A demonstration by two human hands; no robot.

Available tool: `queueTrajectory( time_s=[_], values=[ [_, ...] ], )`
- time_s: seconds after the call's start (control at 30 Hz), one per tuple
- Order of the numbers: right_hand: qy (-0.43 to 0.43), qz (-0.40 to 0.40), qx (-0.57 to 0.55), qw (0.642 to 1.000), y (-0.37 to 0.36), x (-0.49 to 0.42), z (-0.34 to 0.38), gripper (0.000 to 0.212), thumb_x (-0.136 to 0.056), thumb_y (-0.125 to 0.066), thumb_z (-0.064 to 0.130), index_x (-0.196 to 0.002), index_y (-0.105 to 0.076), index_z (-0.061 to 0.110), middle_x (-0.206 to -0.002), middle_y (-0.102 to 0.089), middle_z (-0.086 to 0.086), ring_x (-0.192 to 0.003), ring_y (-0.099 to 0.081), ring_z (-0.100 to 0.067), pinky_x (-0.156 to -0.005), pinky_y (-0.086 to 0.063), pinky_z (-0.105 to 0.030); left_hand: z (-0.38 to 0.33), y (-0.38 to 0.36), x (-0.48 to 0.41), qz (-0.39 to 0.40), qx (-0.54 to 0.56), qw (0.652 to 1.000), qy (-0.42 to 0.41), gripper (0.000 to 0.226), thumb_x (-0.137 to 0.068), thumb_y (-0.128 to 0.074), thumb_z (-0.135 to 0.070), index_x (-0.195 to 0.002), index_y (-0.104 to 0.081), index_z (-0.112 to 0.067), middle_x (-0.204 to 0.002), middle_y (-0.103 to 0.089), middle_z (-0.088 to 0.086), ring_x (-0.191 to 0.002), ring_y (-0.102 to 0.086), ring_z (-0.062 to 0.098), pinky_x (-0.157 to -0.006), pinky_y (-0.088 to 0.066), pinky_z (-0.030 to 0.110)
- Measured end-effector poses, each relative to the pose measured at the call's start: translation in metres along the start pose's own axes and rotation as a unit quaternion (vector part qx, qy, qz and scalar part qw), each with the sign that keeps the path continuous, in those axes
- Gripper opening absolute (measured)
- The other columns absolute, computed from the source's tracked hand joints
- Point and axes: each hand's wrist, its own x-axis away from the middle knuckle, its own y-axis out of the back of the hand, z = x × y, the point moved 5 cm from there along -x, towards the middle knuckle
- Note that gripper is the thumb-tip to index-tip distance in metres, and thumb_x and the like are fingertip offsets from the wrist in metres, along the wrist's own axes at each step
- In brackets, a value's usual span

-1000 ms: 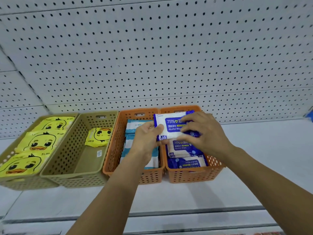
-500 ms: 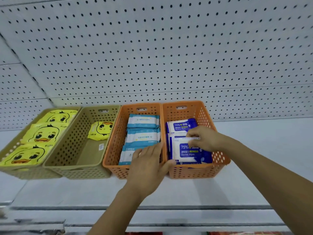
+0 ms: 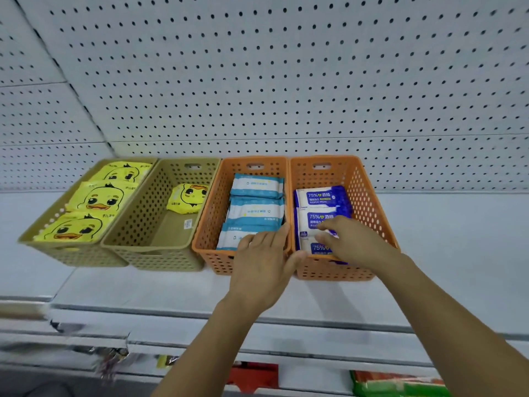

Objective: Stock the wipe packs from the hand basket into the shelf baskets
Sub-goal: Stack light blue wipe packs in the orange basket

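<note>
A person's right hand (image 3: 353, 243) lies on alcohol wipe packs (image 3: 317, 197) in the rightmost orange basket (image 3: 365, 190) at centre frame. The left hand (image 3: 263, 267), held flat, covers the front rim of the neighbouring orange basket (image 3: 216, 216). Yellow duck-print packs (image 3: 97, 196) sit in two olive baskets (image 3: 143, 216) at left.

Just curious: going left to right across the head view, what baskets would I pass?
Left olive basket of yellow duck packs → second olive basket with single duck pack → left orange basket, light-blue packs → right orange basket, dark-blue alcohol wipe packs.
</note>
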Motion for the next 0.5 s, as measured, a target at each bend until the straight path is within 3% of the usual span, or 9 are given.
queueTrajectory(
  time_s=[0.1, 0.2, 0.3, 0.4, 0.5],
  values=[
    [0.051, -0.151, 0.047, 0.986, -0.009, 0.040, 0.020, 0.027, -0.096, -0.048, 0.034, -0.111, -0.064, 0.018, -0.117, -0.061, -0.005, -0.107, -0.057, -0.026, -0.089, -0.048, -0.040, 0.007, -0.001, 0.027, -0.047, 0.018, 0.998, -0.037, 0.065, -0.093, -0.028, -0.060, -0.142, -0.046, -0.020, -0.140, -0.054, -0.003, -0.134, -0.045, 0.016, -0.115, -0.025, 0.036],
    [0.133, -0.281, -0.002, 0.951, -0.035, 0.094, 0.048, 0.032, -0.090, -0.054, 0.027, -0.118, -0.062, 0.015, -0.127, -0.057, -0.007, -0.114, -0.054, -0.028, -0.096, -0.046, -0.042, 0.026, 0.003, 0.070, -0.100, 0.098, 0.989, -0.045, 0.057, -0.095, -0.044, -0.051, -0.142, -0.047, -0.019, -0.148, -0.046, -0.004, -0.139, -0.038, 0.014, -0.117, -0.021, 0.037],
    [0.156, -0.268, -0.063, 0.948, -0.083, 0.136, 0.081, 0.036, -0.094, -0.049, 0.028, -0.127, -0.056, 0.019, -0.137, -0.050, 0.000, -0.125, -0.046, -0.018, -0.103, -0.039, -0.032, 0.055, 0.010, 0.126, -0.108, 0.160, 0.981, -0.002, 0.053, -0.094, -0.047, -0.053, -0.139, -0.047, -0.025, -0.140, -0.052, -0.009, -0.130, -0.045, 0.010, -0.111, -0.032, 0.034],
    [0.132, -0.230, -0.095, 0.960, -0.140, 0.170, 0.119, 0.040, -0.095, -0.039, 0.040, -0.130, -0.053, 0.025, -0.135, -0.050, 0.008, -0.123, -0.044, -0.008, -0.098, -0.038, -0.024, 0.094, 0.016, 0.193, -0.052, 0.186, 0.978, 0.075, 0.056, -0.093, -0.040, -0.062, -0.140, -0.045, -0.032, -0.136, -0.051, -0.016, -0.124, -0.046, 0.006, -0.100, -0.034, 0.021],
    [0.114, -0.157, -0.126, 0.973, -0.204, 0.198, 0.162, 0.040, -0.096, -0.037, 0.044, -0.134, -0.047, 0.032, -0.133, -0.047, 0.015, -0.120, -0.045, -0.003, -0.093, -0.041, -0.023, 0.145, 0.018, 0.268, -0.007, 0.189, 0.975, 0.118, 0.063, -0.087, -0.036, -0.067, -0.140, -0.043, -0.034, -0.132, -0.052, -0.019, -0.122, -0.048, 0.003, -0.096, -0.039, 0.020]
  ],
)
